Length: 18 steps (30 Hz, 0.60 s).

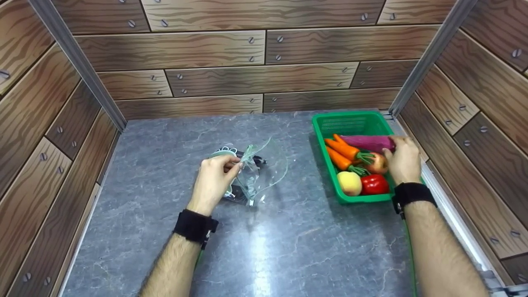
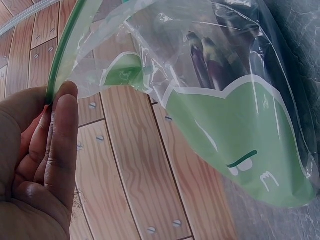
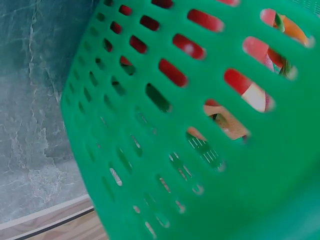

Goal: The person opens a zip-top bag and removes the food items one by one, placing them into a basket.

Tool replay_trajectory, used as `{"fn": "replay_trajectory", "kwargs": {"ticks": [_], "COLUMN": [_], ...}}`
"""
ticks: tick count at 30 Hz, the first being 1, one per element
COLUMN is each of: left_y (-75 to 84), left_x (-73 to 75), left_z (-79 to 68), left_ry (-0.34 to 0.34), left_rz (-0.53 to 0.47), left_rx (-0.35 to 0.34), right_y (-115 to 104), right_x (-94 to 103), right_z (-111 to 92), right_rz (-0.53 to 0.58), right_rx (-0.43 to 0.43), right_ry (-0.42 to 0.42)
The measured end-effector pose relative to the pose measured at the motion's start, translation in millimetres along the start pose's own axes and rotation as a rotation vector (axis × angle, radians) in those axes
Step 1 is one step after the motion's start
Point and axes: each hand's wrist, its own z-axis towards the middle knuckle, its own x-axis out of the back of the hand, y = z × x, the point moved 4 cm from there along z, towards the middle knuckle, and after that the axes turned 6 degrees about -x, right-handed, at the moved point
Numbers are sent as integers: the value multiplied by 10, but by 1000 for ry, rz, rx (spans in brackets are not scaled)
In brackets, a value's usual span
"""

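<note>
My left hand (image 1: 214,175) pinches the rim of a clear zip bag (image 2: 235,135) between thumb and fingers; its mouth stands partly spread to the right. The bag carries a green cartoon print, and dark purple eggplants (image 2: 215,65) show through the plastic. Over the green basket (image 1: 339,190), my right hand (image 1: 404,161) grips the right end of a long magenta-purple vegetable (image 1: 365,142), which lies at the far side of the pile. In the right wrist view the slotted basket wall (image 3: 200,120) hides that hand's fingers.
Also in the basket are orange carrots (image 1: 344,150) with green tops, a reddish apple (image 1: 378,163), a red bell pepper (image 1: 374,184) and a yellow round fruit (image 1: 349,183). Wood-patterned walls (image 1: 214,47) enclose the grey marbled tabletop (image 1: 297,247) at the back and sides.
</note>
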Motion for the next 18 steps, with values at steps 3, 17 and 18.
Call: {"fn": "replay_trajectory", "kwargs": {"ticks": [3,17,18], "left_y": [6,23,26], "left_x": [-4,-24,-26], "left_z": [0,4,5], "left_ry": [-3,-11,-12], "left_rz": [-6,-6,-7], "left_rx": [3,14,14], "right_y": [-4,-38,-76], "right_x": [-23,-45,-31], "right_z": [-11,22,14], "right_rz": [3,-85,-79], "right_rx": [36,65,67], "right_ry": [-19,-226,-219]}}
